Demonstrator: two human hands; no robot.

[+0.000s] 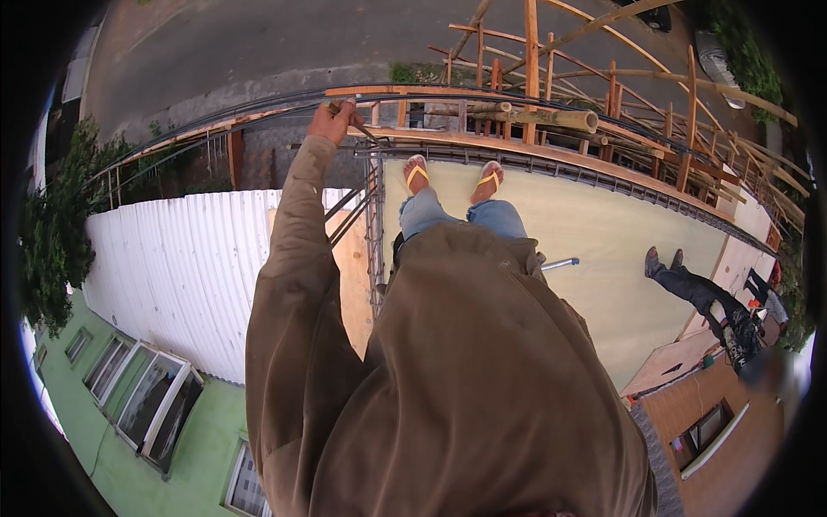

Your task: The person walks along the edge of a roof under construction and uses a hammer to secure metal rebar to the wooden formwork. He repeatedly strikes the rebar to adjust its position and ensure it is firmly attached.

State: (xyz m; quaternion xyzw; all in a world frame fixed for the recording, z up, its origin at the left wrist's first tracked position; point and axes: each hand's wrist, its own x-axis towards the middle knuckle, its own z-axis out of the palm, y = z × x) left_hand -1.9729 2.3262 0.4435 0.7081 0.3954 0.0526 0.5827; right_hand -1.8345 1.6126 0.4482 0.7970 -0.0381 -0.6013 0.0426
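Note:
My left arm, in a brown sleeve, reaches forward to the edge of the raised floor. At its end my left hand [328, 123] is closed beside black cables [284, 109] and a wooden rail [388, 90]. What lies in its fingers is too small to make out. Just right of the hand, bent steel bars [372, 138] rise from a tied rebar cage [376, 215]. My right hand does not show; the brown jacket [482, 345] fills the lower middle. My feet, in yellow-strapped flip-flops [417, 172], stand on the pale floor sheet [594, 233] near its far edge.
Beyond the edge, bamboo and timber scaffolding [532, 77] stands above a grey road [215, 52]. A white corrugated roof [172, 267] and green house [207, 422] lie left, lower down. Another person [715, 302] stands at right. A blue-ended tube [562, 264] lies on the sheet.

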